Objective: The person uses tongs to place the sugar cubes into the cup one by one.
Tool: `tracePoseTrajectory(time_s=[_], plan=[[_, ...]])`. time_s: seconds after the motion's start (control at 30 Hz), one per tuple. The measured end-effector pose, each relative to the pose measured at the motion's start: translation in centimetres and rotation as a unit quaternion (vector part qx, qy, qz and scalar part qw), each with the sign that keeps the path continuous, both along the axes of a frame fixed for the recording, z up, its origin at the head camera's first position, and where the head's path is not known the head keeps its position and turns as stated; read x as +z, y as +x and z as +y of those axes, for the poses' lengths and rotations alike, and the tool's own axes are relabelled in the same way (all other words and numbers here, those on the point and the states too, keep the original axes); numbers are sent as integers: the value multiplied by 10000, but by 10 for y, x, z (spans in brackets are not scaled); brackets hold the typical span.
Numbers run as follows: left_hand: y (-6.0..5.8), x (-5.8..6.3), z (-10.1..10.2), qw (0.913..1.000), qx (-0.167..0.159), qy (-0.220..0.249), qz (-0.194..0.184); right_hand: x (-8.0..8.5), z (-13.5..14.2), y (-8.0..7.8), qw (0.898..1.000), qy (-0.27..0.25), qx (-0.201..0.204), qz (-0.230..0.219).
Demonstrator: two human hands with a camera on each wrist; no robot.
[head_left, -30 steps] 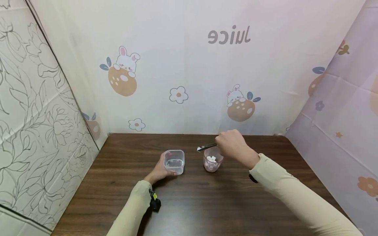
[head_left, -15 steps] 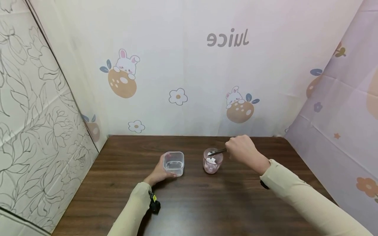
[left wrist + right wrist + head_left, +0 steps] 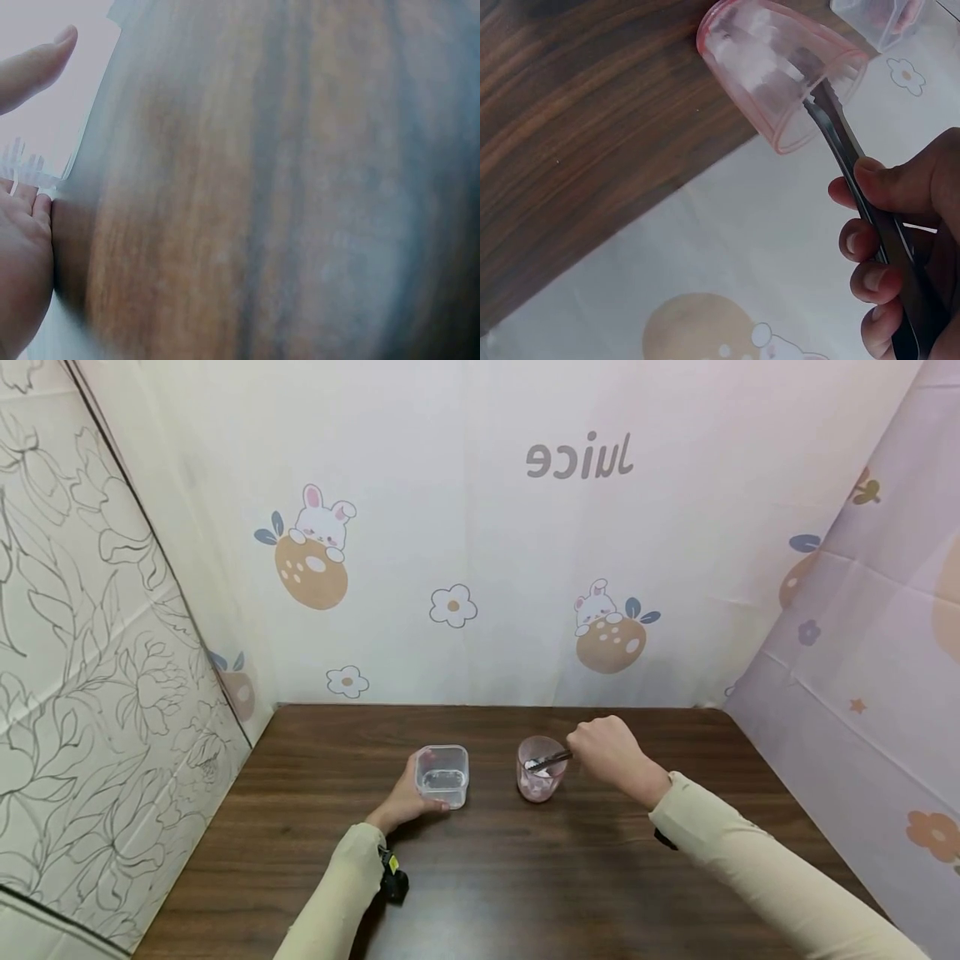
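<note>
My left hand (image 3: 407, 795) grips a clear square plastic container (image 3: 442, 777) on the table, its thumb along the near side and its fingers round the left and far sides. Just right of it a transparent pink cup (image 3: 537, 787) stands upright, holding several white cubes (image 3: 750, 56). My right hand (image 3: 609, 750) holds dark metal tongs (image 3: 844, 150) between thumb and curled fingers. The tongs' serrated tips reach over the rim into the cup. Whether a cube sits between those tips, I cannot tell. In the left wrist view, part of the container (image 3: 52, 97) shows beside the thumb.
A dark wood-grain table (image 3: 480, 893) lies beneath both hands. Behind it hangs a white patterned cloth (image 3: 390, 527), with another at the right. A panel with flower outlines (image 3: 97, 693) stands at the left.
The right hand has moved right and slightly down. The tongs' tips, with something white at them a second ago, have gone from left of the cup into it. The left hand and container stay put.
</note>
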State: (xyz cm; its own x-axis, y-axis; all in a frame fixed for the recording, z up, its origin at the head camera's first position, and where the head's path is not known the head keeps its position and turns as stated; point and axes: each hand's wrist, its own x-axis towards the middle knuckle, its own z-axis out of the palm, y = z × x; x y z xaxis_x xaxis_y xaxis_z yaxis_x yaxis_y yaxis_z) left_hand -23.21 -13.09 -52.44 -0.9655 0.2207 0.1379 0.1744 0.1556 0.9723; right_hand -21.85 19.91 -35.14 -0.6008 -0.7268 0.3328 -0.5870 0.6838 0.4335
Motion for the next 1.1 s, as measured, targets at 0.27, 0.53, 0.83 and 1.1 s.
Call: tracePoseTrajectory(time_s=[0.27, 0.53, 0.83, 1.1], plan=[[0, 2, 1, 10000, -16, -18, -35, -8, -2, -3, 9993, 99, -210, -277], [-2, 4, 2, 9998, -89, -105, 166, -12, 0, -6, 9989, 81, -243, -387], [-4, 2, 0, 9999, -25, -158, -3, -2, 11, 1, 9941, -299, -645, -822], [8, 19, 0, 9999, -162, -55, 3, 5, 22, 22, 9895, -825, -644, -993]])
